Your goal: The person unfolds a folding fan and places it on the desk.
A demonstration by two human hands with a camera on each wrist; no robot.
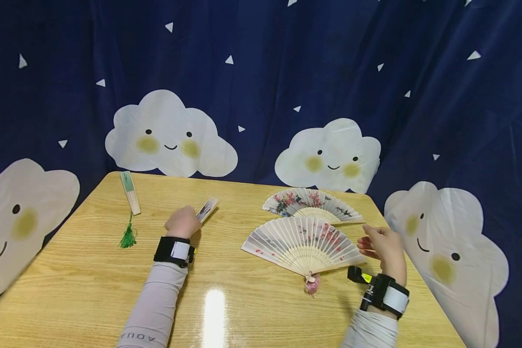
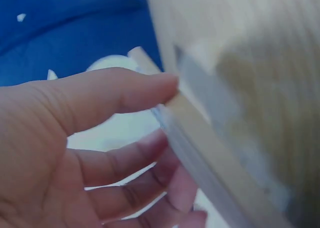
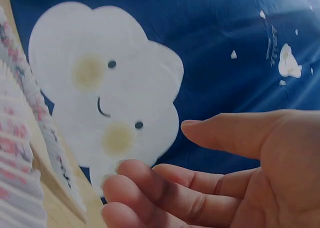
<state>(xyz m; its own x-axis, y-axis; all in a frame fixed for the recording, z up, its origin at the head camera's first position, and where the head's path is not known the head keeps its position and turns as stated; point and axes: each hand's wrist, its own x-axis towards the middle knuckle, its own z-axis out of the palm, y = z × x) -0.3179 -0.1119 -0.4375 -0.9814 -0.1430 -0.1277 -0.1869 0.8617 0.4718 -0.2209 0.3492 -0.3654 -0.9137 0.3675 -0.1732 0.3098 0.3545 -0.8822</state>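
In the head view my left hand (image 1: 183, 222) grips a folded hand fan (image 1: 207, 210) with a printed side; the left wrist view has thumb and fingers pinching the folded fan (image 2: 210, 158) over the table. My right hand (image 1: 384, 245) holds nothing, its fingers loosely bent beside the right edge of a spread white fan (image 1: 304, 244) with pink blossoms and a pink tassel (image 1: 312, 285). Behind that lies a second spread fan (image 1: 313, 203) with pink and blue flowers, partly overlapped. The right wrist view shows a gap between thumb and fingers of the right hand (image 3: 220, 173).
A folded green-and-cream fan (image 1: 130, 192) with a green tassel (image 1: 128, 237) lies at the table's far left. The wooden table (image 1: 91, 290) ends at a dark blue curtain (image 1: 261, 87) with smiling clouds. A bright light reflection lies near the front.
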